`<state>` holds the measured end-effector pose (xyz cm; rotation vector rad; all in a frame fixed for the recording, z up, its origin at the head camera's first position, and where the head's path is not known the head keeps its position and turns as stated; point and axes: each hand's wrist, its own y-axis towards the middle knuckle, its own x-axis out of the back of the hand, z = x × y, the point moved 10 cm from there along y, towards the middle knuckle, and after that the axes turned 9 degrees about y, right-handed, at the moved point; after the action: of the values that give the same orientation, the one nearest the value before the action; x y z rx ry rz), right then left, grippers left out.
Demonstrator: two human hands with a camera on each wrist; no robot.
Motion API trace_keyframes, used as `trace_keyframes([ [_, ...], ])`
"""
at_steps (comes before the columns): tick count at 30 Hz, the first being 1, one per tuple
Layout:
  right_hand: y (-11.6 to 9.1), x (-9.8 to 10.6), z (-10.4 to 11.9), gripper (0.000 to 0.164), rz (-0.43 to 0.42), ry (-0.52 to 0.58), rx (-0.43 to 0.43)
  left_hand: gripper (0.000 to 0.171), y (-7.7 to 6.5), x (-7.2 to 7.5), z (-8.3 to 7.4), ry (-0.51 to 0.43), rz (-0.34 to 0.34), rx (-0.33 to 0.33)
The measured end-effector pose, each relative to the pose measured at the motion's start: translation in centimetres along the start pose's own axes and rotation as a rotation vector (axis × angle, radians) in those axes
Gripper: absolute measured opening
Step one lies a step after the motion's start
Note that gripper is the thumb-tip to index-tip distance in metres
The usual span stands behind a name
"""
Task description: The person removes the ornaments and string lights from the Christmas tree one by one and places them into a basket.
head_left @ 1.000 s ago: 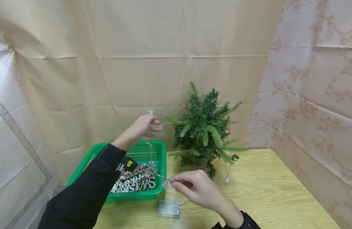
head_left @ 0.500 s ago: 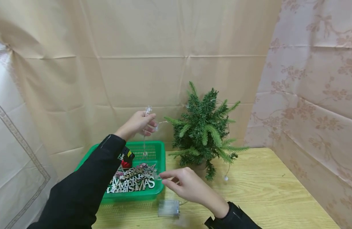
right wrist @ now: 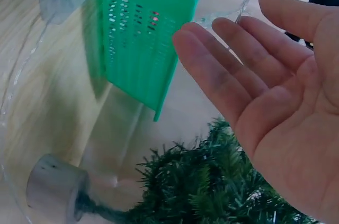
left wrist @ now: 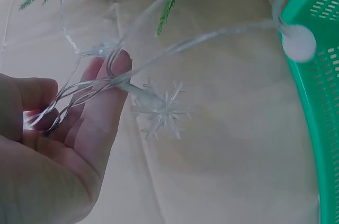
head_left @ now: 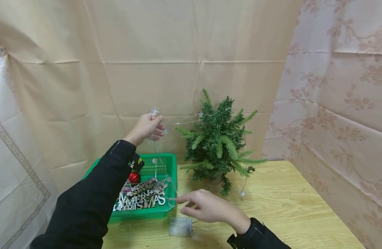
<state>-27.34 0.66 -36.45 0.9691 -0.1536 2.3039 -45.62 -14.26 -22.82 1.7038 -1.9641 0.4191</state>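
Above the green basket (head_left: 139, 217), my left hand (head_left: 145, 128) holds looped clear wire of the string lights, the wire running between thumb and fingers. A clear snowflake bulb (left wrist: 165, 110) and a white ball bulb (left wrist: 299, 43) show on the string in the left wrist view. One strand leads to the small green Christmas tree (head_left: 222, 145); others hang down into the basket. My right hand (head_left: 206, 207) is at the basket's near right corner, fingers relaxed and thumb apart from them. In the right wrist view, a strand (right wrist: 243, 8) passes by its fingertips.
Inside the basket lie wooden "Merry Christmas" letter ornaments (head_left: 142, 200) and a red bauble (head_left: 134, 177). A clear battery box (head_left: 180, 227) rests on the wooden table (head_left: 296, 207) below the right hand. Curtains hang behind and at both sides.
My left hand has moved up and left with the string lights. My right hand moved left toward the basket and loosened from the strand. The red bauble has come into sight.
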Motion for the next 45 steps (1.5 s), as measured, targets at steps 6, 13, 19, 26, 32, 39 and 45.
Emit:
trace_keyframes([
  [6, -1.6, 0.8, 1.9, 0.036, 0.096, -0.053, 0.092, 0.037, 0.3, 0.4, -1.2, 0.017, 0.006, -0.039],
  [13, -5.5, 9.5, 5.3, 0.033, -0.032, 0.062, 0.161, 0.053, 0.5, 1.4, -3.5, 0.060, -0.046, -0.074],
  [19, -9.2, 19.9, 5.8, 0.030, -0.389, 0.067, 0.125, 0.057, 0.7, 2.4, -5.6, 0.099, -0.076, -0.090],
  [26, -12.1, 28.9, 1.7, 0.042, -0.825, -0.035, -0.178, 0.051, 1.2, 2.5, -8.4, 0.114, -0.091, -0.134],
  [32, -10.2, 30.7, -0.9, 0.051, -0.777, -0.107, -0.298, 0.037, 1.7, 1.5, -10.9, 0.042, -0.118, -0.191],
  [39, -6.4, 31.6, -0.5, 0.045, -0.635, -0.348, -0.341, 0.016, 1.9, 0.2, -13.6, 0.105, -0.138, -0.253],
  [45, -4.0, 31.6, -0.5, 0.041, -0.517, -0.340, -0.331, 0.023, 2.0, -1.7, -14.6, 0.320, -0.033, -0.290],
])
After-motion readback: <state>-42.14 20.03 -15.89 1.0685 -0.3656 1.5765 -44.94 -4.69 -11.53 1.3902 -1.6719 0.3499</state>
